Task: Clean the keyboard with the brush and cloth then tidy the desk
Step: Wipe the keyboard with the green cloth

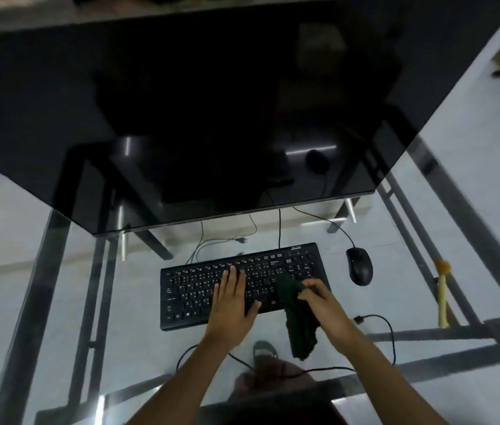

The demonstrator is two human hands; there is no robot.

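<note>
**Q:** Fingers (231,276) of the left hand (232,299) — how are they held?

**A:** They are stretched out flat and only slightly spread, laid on the middle keys of the keyboard (244,285). Nothing is gripped by them. The thumb is rested near the keyboard's front edge.

**Q:** And the right hand (319,297)?

**A:** Its fingers are pinched together on the cloth (296,317). The dark cloth is bunched at the top, where it is pressed against the right part of the keys. The rest of it is draped down over the keyboard's front edge and is hung in front of the glass.

**Q:** Where is the keyboard placed?

**A:** It is laid on the glass desk (58,286), slightly skewed, with its right end farther away. It is set just in front of a large dark monitor (212,102).

**Q:** Where is the brush (442,294) found?

**A:** It is laid well to the right, near the desk's edge, with its bristles pointed away. It is untouched by either hand.

**Q:** What else is seen on the desk?

**A:** A black mouse (359,265) is set just right of the keyboard. A loose cable (386,329) is looped near the right forearm.
</note>
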